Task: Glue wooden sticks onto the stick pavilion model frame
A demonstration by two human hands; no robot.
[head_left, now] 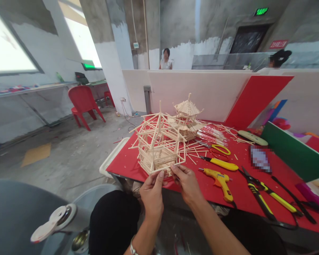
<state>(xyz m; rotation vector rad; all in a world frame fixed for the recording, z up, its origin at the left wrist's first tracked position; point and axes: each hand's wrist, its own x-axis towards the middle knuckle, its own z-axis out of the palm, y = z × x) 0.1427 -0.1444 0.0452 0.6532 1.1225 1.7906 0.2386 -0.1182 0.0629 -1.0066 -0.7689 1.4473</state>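
Both hands are occupied at the near edge of the red table (122,163). The left hand (153,189) and the right hand (187,182) each pinch a thin stick (167,169) between thumb and fingers; whether it is fixed to the frame cannot be told. The open stick frame (156,143) stands upright on the tabletop, directly ahead of the hands. A tiered stick model (188,109) stands just behind it.

Surface: right of the frame lie a yellow glue gun (219,180), a yellow-handled knife (223,164) and large cutters (280,203), with loose sticks scattered beyond. A green board (297,152) leans at the right.

Room: bare concrete floor (77,148), marked and littered; walls partly whitened, grey above. A red chair (83,101) stands at left. Behind the white partition (196,92), two people are visible
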